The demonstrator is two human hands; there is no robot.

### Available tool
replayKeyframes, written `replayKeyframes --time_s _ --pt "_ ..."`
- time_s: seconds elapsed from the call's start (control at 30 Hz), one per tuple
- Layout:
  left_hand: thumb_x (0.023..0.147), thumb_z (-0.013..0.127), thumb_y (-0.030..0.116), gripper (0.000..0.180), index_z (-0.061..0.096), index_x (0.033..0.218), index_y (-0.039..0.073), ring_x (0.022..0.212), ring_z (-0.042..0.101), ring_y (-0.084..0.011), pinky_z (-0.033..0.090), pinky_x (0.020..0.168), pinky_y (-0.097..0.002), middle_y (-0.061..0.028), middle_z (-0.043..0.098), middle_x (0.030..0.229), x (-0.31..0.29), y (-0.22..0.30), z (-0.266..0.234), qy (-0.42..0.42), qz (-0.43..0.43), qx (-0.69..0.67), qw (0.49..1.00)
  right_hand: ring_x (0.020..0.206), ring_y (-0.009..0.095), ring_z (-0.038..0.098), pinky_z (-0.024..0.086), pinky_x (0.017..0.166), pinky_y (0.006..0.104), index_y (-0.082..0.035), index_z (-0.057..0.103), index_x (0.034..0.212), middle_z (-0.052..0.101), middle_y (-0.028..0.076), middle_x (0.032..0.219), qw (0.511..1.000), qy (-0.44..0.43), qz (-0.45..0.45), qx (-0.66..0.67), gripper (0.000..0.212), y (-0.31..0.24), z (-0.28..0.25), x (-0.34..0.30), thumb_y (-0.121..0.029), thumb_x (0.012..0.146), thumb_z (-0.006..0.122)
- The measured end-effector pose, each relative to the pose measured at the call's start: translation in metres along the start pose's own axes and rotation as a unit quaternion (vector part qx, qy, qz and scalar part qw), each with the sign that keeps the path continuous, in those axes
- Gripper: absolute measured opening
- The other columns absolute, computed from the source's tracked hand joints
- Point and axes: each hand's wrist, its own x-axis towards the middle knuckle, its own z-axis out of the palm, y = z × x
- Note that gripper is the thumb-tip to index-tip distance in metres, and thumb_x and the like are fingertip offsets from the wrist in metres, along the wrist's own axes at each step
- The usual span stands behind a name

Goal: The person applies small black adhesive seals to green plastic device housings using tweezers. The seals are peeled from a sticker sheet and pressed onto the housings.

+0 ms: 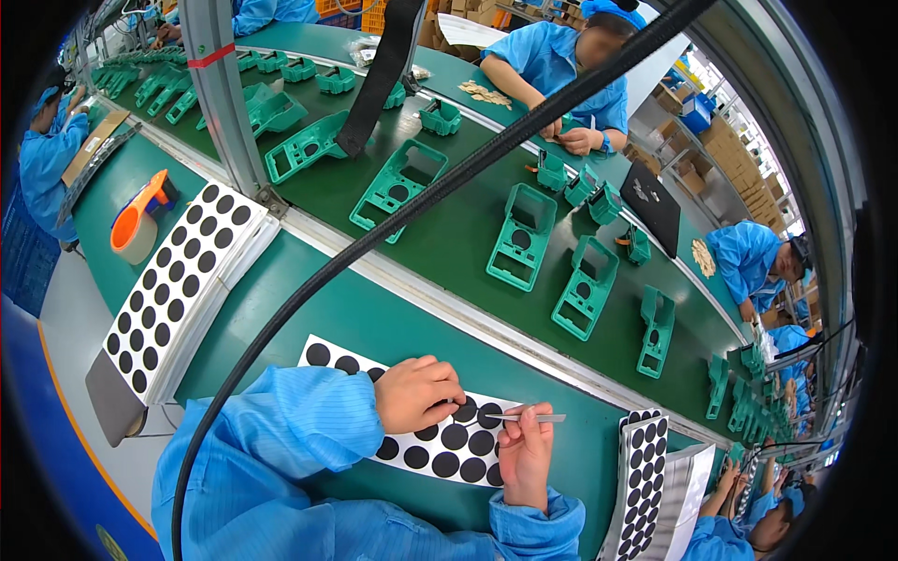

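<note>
A white sheet of black round stickers lies on the green bench in front of me. My left hand rests on it with fingers curled, pressing the sheet near its upper edge. My right hand holds metal tweezers, whose tips point left at a sticker by my left fingertips. Both forearms wear blue sleeves.
A stack of sticker sheets and an orange tape dispenser lie at the left. More sheets lie at the right. Green plastic housings ride the conveyor belt beyond. A black cable crosses diagonally. Other workers in blue sit around.
</note>
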Motion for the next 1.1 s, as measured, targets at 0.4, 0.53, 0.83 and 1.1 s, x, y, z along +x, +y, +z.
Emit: replayKeyframes --time_s 0.4,0.53,0.83,1.1 --pt "0.072 0.062 0.009 0.017 0.062 0.088 0.012 0.079 0.051 -0.0214 0.043 0.071 -0.0320 -0.0017 0.053 0.086 -0.003 0.001 -0.005 0.001 -0.001 -0.008 1.000 0.059 0.008 0.046 0.044 0.052 0.0239 -0.009 0.042 0.085 0.058 0.010 0.080 1.000 -0.001 0.003 -0.004 0.010 0.001 0.005 -0.002 -0.010 0.088 0.052" --pt "0.072 0.062 0.009 0.016 0.062 0.088 0.012 0.079 0.051 -0.0218 0.043 0.071 -0.0323 -0.0018 0.053 0.087 -0.003 0.000 -0.007 -0.006 -0.009 -0.007 1.000 0.060 0.008 0.045 0.043 0.052 0.0239 -0.009 0.043 0.085 0.057 0.010 0.080 1.000 0.002 0.001 -0.010 0.010 0.002 0.007 -0.002 -0.010 0.088 0.052" --pt "0.069 0.064 0.006 0.019 0.062 0.087 0.012 0.079 0.051 -0.0221 0.043 0.071 -0.0325 -0.0019 0.054 0.087 0.000 -0.001 -0.015 -0.013 -0.017 -0.008 1.000 0.061 0.008 0.045 0.043 0.054 0.0244 -0.008 0.044 0.084 0.057 0.011 0.082 1.000 -0.005 0.003 -0.020 0.010 0.001 0.016 0.001 -0.012 0.089 0.052" --pt "0.068 0.064 0.005 0.019 0.062 0.086 0.011 0.078 0.051 -0.0210 0.043 0.070 -0.0319 -0.0013 0.054 0.086 -0.001 -0.002 -0.016 -0.016 -0.018 -0.007 1.000 0.060 0.008 0.045 0.044 0.054 0.0245 -0.008 0.044 0.084 0.057 0.011 0.082 1.000 -0.008 0.000 -0.018 0.010 0.004 0.016 0.001 -0.012 0.089 0.051"
